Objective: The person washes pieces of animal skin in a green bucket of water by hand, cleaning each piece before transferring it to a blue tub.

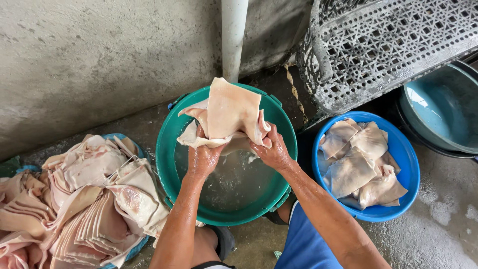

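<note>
A pale pink slab of raw pork skin (pixel 231 112) is held up over a green bucket (pixel 169 164) of cloudy water. My left hand (pixel 203 155) grips its lower left edge and my right hand (pixel 271 149) grips its lower right edge. Both hands and forearms are wet. The slab is folded and partly draped over my fingers.
At left, a big heap of raw skin pieces (pixel 84 199) fills a blue basin. At right, a blue tub (pixel 408 174) holds several washed pieces. A teal basin (pixel 443 114), a grey perforated crate (pixel 378 45), a white pipe (pixel 234 35) and a concrete wall stand behind.
</note>
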